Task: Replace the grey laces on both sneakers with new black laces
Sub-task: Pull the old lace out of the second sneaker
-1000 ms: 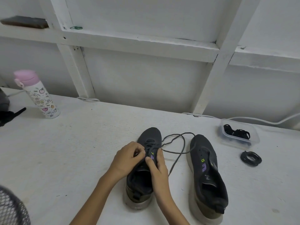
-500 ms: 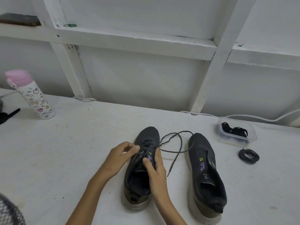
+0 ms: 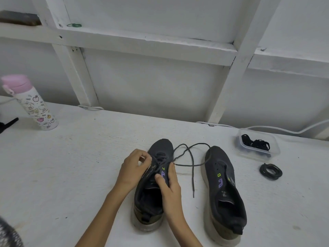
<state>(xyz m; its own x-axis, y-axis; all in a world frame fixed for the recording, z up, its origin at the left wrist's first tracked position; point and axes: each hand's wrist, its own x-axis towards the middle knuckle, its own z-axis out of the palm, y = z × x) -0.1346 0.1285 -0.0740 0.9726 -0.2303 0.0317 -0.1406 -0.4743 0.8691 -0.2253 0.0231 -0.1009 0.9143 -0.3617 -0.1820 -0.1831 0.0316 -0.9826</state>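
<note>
Grey lace [image 3: 192, 175] pinched in curled left hand [image 3: 135, 169], right hand [image 3: 170, 186] gripping the laced sneaker [image 3: 161, 147]

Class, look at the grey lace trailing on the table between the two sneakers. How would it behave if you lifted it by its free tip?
Probably floppy: the grey lace lies in loose curves on the table, so it would dangle rather than hold shape. Likely light, being thin cord. It may tug, since it looks threaded through the left sneaker.

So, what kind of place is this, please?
Likely a home workroom or shed, though I cannot be sure: a white painted worktable, a bare beam-framed wall, and a pink-capped water bottle.
</note>
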